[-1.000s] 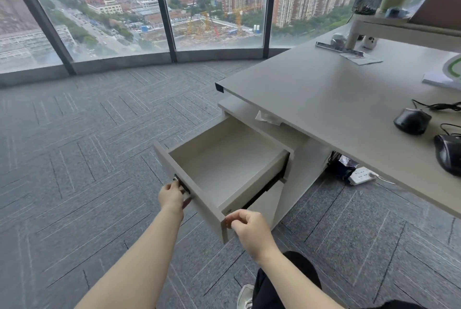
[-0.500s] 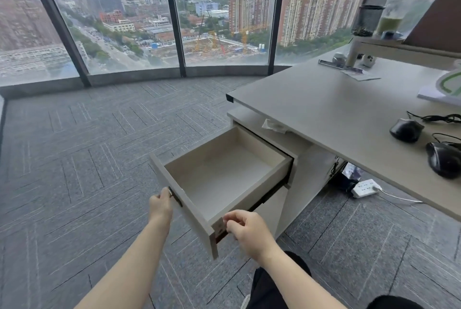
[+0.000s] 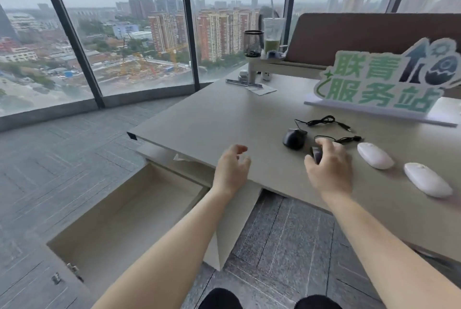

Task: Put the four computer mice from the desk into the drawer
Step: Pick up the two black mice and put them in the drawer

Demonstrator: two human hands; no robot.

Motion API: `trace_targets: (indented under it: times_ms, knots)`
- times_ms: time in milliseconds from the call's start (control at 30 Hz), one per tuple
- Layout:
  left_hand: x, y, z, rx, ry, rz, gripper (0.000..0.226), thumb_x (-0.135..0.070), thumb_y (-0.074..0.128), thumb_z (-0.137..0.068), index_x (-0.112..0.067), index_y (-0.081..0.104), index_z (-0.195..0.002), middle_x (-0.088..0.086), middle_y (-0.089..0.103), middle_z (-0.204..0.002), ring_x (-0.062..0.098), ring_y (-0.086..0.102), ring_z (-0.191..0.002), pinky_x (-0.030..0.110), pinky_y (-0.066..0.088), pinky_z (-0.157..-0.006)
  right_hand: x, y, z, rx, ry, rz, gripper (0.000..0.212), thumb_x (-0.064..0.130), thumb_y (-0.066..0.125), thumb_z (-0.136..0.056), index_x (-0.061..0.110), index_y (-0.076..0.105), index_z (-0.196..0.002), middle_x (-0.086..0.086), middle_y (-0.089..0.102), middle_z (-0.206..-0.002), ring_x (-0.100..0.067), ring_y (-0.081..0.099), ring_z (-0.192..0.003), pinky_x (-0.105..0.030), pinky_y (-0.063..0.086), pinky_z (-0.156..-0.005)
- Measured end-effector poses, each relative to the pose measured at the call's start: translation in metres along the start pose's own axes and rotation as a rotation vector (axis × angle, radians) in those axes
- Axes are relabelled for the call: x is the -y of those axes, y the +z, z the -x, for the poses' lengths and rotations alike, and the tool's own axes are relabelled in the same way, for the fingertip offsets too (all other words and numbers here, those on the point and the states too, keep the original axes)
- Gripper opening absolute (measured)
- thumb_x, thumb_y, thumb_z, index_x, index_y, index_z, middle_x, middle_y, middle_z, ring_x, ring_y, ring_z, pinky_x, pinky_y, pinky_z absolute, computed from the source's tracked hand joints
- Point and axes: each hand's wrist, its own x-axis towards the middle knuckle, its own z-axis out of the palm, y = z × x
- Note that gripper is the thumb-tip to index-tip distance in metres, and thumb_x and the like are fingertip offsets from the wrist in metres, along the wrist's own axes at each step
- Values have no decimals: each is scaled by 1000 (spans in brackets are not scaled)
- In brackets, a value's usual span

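four mice lie on the desk (image 3: pixel 212 119): a black mouse (image 3: pixel 294 138) in plain sight, a second black mouse (image 3: pixel 316 154) mostly hidden under the right hand (image 3: pixel 329 167), whose fingers curl over it, and two white mice (image 3: pixel 375 159) to its right. whether that grip has closed is unclear. the left hand (image 3: pixel 232 167) hovers open above the desk edge. the drawer (image 3: pixel 119 211) stands pulled out below, its front cut off.

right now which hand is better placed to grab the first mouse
Right. The right hand is already curled over a black mouse; the left hand hovers open at the desk edge, away from every mouse.
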Motion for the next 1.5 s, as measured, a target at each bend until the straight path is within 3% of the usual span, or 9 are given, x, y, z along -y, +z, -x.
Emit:
trace_targets:
  times_ms: [167, 367, 567, 700, 967, 1100, 1200, 1400, 1500]
  knots:
    - [-31, 87, -49, 170, -38, -90, 43, -28, 55, -90, -15, 50, -131, 11, 54, -132, 27, 55, -117, 33, 42, -94, -38, 13, -26, 182, 94, 181, 73, 52, 62, -82, 21, 34, -142, -18, 43, -137, -41, 43, -119, -44, 38, -98]
    - [-39, 147, -101, 164, 21, -258, 63, -40, 63, -82, -22, 44, -139, 12, 51, -138, 33, 44, -127, 37, 36, -104, -50, 24, -32, 82, 50, 104, 61, 28, 62, -78, 16, 42, -135, -21, 55, -122, -40, 48, -111, -46, 41, -97]
    - [-40, 158, -114, 53, 70, -450, 51, -38, 62, -74, -22, 52, -122, 14, 61, -118, 35, 50, -112, 38, 41, -93, -53, 24, -29, 28, 22, 92, 61, 25, 58, -74, 22, 44, -133, -15, 54, -119, -38, 50, -108, -46, 46, -93]
    - [-31, 122, -99, -11, 23, -354, 46, -35, 63, -74, -21, 53, -117, 13, 60, -113, 35, 51, -110, 39, 43, -91, -50, 22, -27, 28, -5, 97, 57, 27, 63, -79, 22, 50, -133, -18, 57, -117, -40, 53, -105, -46, 48, -88]
    - [-29, -27, -35, -257, 162, -61, 44, -27, 68, -78, -25, 51, -118, 2, 60, -108, 25, 57, -99, 31, 41, -78, 5, 0, 12, 20, -137, -327, 50, 19, 62, -85, 25, 45, -132, -11, 48, -128, -27, 49, -113, -36, 45, -92]
    - [-28, -104, -5, -370, 190, -65, 44, -37, 66, -74, -36, 48, -114, 3, 62, -110, 25, 62, -96, 42, 54, -81, 71, -2, 47, 59, -244, -508, 47, 18, 62, -87, 25, 45, -130, -6, 51, -123, 4, 47, -91, -3, 37, -75]
    - [-20, -148, 17, -445, 171, -101, 45, -39, 65, -73, -37, 49, -114, 2, 64, -111, 23, 62, -96, 43, 55, -80, 117, 7, 71, 144, -315, -638, 46, 17, 61, -88, 25, 45, -130, -4, 51, -122, 19, 45, -97, 6, 34, -76]
    - [25, -207, 43, -553, 84, -149, 43, -31, 68, -77, -30, 51, -117, 3, 63, -108, 22, 60, -95, 29, 42, -72, 175, 52, 118, 340, -360, -727, 45, 18, 62, -89, 26, 45, -129, 1, 52, -123, 23, 43, -101, 5, 33, -82]
    - [69, -216, 47, -542, -2, -204, 43, -33, 67, -77, -29, 50, -116, 3, 63, -108, 23, 58, -96, 31, 42, -74, 184, 89, 136, 482, -325, -708, 44, 19, 61, -88, 32, 44, -127, 0, 52, -125, 6, 49, -105, -15, 43, -92]
